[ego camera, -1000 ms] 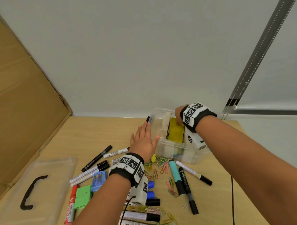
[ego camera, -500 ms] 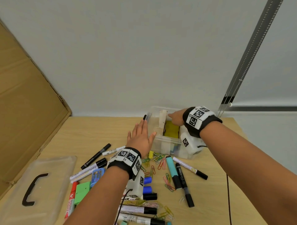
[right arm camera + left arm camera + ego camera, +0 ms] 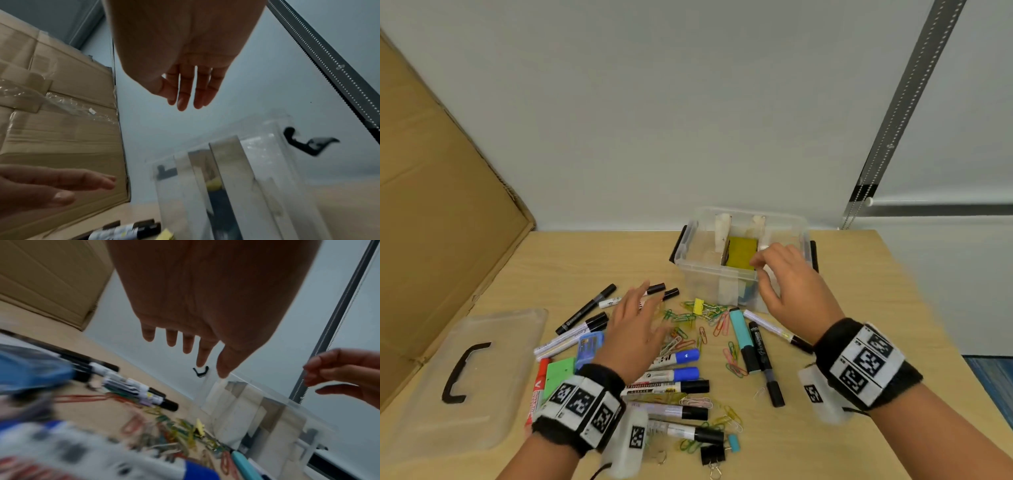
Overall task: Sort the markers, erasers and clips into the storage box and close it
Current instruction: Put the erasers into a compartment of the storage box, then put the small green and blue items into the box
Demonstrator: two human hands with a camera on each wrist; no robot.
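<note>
The clear storage box [image 3: 784,226] stands open at the back of the table, split by white dividers, with a yellow eraser [image 3: 741,251] in its middle compartment. My left hand [image 3: 635,318] hovers with fingers spread over the scattered paper clips [image 3: 681,329] and markers [image 3: 671,373], holding nothing. My right hand [image 3: 787,284] hovers in front of the box's near right corner, fingers relaxed and empty. A green eraser [image 3: 558,373] and a teal highlighter [image 3: 743,339] lie on the table. In the wrist views, the left hand [image 3: 185,340] and the right hand [image 3: 185,81] both show loose, empty fingers.
The clear lid [image 3: 493,342] with a black handle lies at the left. A cardboard sheet [image 3: 441,212] leans along the left edge. A blue clip case [image 3: 589,346], a yellow binder clip [image 3: 698,305] and a black binder clip [image 3: 712,455] lie among the markers.
Both hands have drawn back from the box toward me. The left hand left the box's left wall and is now over the clips. The right hand came out of the box.
</note>
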